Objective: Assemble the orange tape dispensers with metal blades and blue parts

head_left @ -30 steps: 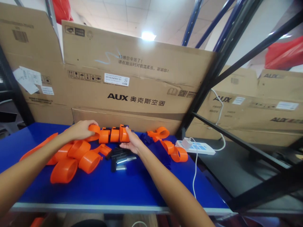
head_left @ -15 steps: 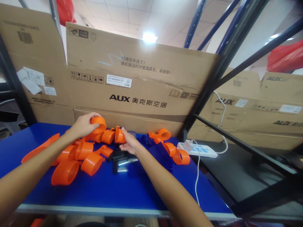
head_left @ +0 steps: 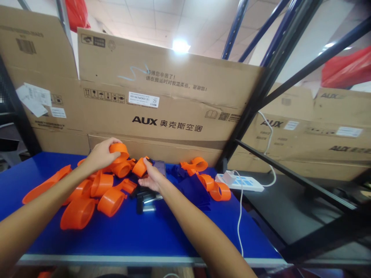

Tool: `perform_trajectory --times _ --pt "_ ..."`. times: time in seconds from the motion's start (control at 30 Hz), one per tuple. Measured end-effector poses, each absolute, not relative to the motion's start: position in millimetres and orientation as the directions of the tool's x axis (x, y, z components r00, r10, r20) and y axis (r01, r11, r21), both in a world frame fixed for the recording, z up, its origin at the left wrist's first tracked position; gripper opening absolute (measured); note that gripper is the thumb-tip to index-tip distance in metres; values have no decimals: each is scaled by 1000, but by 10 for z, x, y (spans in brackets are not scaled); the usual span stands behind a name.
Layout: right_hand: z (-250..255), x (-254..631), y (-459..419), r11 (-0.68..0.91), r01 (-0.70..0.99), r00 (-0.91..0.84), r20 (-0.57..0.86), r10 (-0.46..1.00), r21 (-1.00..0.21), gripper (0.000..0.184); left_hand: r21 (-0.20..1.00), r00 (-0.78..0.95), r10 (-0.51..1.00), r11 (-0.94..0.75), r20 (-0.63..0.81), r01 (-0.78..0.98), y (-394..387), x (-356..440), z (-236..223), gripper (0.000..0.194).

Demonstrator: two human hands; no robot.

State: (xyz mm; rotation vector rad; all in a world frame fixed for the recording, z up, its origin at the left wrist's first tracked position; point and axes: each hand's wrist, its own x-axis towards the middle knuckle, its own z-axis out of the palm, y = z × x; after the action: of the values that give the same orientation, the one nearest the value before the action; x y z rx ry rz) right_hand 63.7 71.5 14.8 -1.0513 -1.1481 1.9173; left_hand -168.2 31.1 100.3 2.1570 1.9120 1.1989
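Observation:
My left hand (head_left: 102, 155) is closed around the edge of an orange plastic ring (head_left: 119, 150), held just above a heap of similar rings. Its fingertips are partly hidden behind the ring. To the right, my right hand (head_left: 152, 177) has its thumb against another orange ring (head_left: 140, 167), which leans to one side; the far fingers are partly out of sight. Several more orange loops with tabs, such as the near one (head_left: 77, 213), lie on the blue table (head_left: 121, 235). Below my right hand are black and silvery pieces (head_left: 148, 204).
Dark blue flat pieces (head_left: 193, 191) and more orange loops (head_left: 220, 191) lie on the right. A white power strip (head_left: 246, 182) with a plug and hanging cable (head_left: 240, 224) sits at the table's right edge. Behind stands a cardboard wall (head_left: 174, 104) beside a black rack post (head_left: 245, 119).
My right hand has shifted slightly left, and the orange ring at it has moved left and tilted. My left hand stays nearly in place with its ring. The view has shifted a little.

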Motion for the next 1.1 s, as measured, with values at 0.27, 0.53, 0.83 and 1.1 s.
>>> perform_trajectory --times 0.27,0.53,0.83,1.1 --pt "181 629 863 -393 64 -435 -380 816 -917 70 471 -5 815 -329 579 819 272 -1615 1032 42" --pt "164 648 962 -266 277 -381 -360 852 -923 75 496 23 792 -405 611 768 256 -1504 1044 45" --pt "256 697 934 -56 326 -285 -155 946 -944 52 520 3 801 -391 599 760 270 -1450 1057 42" --pt "559 860 867 124 209 -305 56 951 -970 39 719 -258 754 -375 604 585 338 -1382 1062 46"
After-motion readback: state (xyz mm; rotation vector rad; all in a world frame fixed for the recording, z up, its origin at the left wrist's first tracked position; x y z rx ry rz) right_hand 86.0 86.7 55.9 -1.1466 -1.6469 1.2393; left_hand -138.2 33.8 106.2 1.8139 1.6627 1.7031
